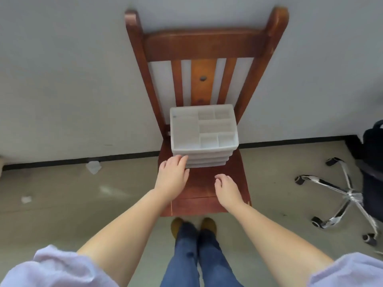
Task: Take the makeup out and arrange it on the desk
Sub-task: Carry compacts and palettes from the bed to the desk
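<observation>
A white plastic organiser (204,129) stands on the seat of a brown wooden chair (207,189). Its top is split into several compartments, all bare, and drawer fronts show on its near face. No makeup is visible. My left hand (173,177) reaches forward with relaxed fingers, the fingertips at the organiser's lower left front corner. My right hand (227,188) hovers over the chair seat with loosely curled fingers, a short way in front of the organiser and holding nothing.
The chair backs onto a grey wall (72,79). An office chair's chrome wheeled base (348,195) stands on the floor at the right. Scraps of white paper (93,167) lie on the floor at the left. My feet (193,225) are just before the chair.
</observation>
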Tool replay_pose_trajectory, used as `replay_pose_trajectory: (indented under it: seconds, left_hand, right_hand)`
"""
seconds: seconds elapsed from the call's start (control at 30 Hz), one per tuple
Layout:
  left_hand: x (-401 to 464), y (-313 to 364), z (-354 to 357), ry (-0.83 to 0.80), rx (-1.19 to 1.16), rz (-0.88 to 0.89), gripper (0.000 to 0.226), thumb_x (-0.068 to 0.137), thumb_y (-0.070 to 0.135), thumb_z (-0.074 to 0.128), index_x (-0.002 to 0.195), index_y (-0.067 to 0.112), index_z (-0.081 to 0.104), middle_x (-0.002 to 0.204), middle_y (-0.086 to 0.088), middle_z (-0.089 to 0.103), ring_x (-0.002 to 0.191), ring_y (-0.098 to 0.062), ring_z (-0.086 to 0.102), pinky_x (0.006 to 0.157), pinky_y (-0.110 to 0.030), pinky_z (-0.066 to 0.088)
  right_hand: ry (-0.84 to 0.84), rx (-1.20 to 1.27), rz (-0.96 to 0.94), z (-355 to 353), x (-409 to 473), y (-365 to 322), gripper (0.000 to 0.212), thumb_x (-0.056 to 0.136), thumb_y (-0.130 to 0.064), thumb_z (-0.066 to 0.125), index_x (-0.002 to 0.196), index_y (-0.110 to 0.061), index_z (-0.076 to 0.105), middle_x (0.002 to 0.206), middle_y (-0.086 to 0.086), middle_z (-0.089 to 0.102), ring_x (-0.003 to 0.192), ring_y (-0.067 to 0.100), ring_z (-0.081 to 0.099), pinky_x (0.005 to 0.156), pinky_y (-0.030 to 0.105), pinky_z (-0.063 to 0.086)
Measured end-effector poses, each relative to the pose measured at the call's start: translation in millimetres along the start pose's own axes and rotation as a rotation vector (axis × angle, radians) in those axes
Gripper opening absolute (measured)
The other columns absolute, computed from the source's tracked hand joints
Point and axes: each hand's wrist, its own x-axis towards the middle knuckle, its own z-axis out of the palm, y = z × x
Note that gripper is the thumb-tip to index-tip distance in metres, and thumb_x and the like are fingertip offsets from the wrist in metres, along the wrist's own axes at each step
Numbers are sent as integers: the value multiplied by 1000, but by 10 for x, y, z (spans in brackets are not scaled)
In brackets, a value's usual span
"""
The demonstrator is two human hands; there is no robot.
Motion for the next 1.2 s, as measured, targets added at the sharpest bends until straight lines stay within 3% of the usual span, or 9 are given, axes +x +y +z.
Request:
replay_pose_trajectory:
  seconds: [0.13, 0.23, 0.3, 0.4, 0.63, 0.77, 1.0, 1.1, 1.2]
  left_hand:
    - [600, -228, 190, 31, 25, 46, 35, 90, 14, 54, 125, 12, 55, 115, -10, 58, 111, -31, 53, 106, -49, 30]
    - [782, -367, 333, 22, 15, 57, 26, 88, 11, 57, 113, 13, 63, 105, -9, 61, 103, -30, 57, 105, -52, 30]
    - [846, -421, 391, 74, 3, 92, 17, 84, 9, 62, 100, 13, 68, 91, -7, 64, 89, -31, 61, 98, -52, 39]
    - [914, -446, 416, 120, 6, 128, 11, 80, 7, 67, 87, 14, 72, 76, -6, 64, 74, -31, 62, 86, -46, 47]
    - [925, -437, 343, 77, 2, 134, 16, 74, 1, 70, 82, 14, 74, 72, -5, 63, 69, -30, 61, 82, -41, 47]
    - [929, -441, 371, 79, -16, 118, 16, 81, 3, 64, 89, 14, 73, 79, -7, 65, 78, -31, 61, 88, -43, 43]
    - [891, -446, 417, 77, -40, 100, 20, 88, 11, 54, 101, 13, 69, 94, -7, 64, 93, -31, 60, 98, -48, 37]
    - [768, -434, 394, 201, 48, 177, 32, 85, 16, 42, 110, 12, 60, 101, -9, 61, 93, -29, 56, 97, -47, 36]
    - [503, -386, 522, 264, 9, 435, 26, 81, 14, 48, 106, 10, 57, 97, -8, 61, 87, -25, 51, 79, -37, 41]
  right_hand:
    - [40, 732, 320, 261, 717, -298, 31, 97, -5, 32, 119, -9, 54, 119, 10, 59, 106, 19, 58, 93, 33, 48]
    - [78, 1278, 554, 377, 1064, -487, 35, 95, 1, 32, 124, -3, 51, 108, 13, 60, 101, 21, 60, 76, 34, 53]
    - [105, 1484, 636, 419, 1179, -551, 37, 93, 3, 33, 125, -2, 52, 99, 12, 61, 106, 25, 61, 72, 34, 52]
    - [107, 1609, 684, 442, 1192, -563, 38, 92, 6, 28, 120, -1, 53, 93, 12, 59, 117, 30, 56, 85, 40, 50]
    - [68, 1547, 711, 535, 850, -393, 48, 84, 15, 22, 117, -6, 49, 103, 15, 55, 117, 30, 53, 92, 42, 47]
    - [45, 1523, 780, 624, 602, -262, 55, 85, 17, 23, 133, -5, 40, 104, 17, 52, 96, 26, 59, 91, 43, 47]
    - [-91, 1405, 833, 527, 255, 19, 40, 93, 10, 25, 126, -1, 45, 114, 20, 57, 100, 28, 59, 89, 45, 48]
    - [-468, 887, 734, 223, 129, 32, 25, 99, -5, 36, 118, -3, 52, 113, 15, 64, 97, 22, 66, 78, 35, 55]
    - [-637, 347, 330, -203, 151, -26, 28, 99, -7, 34, 106, -9, 61, 95, 3, 70, 79, 9, 68, 68, 23, 55]
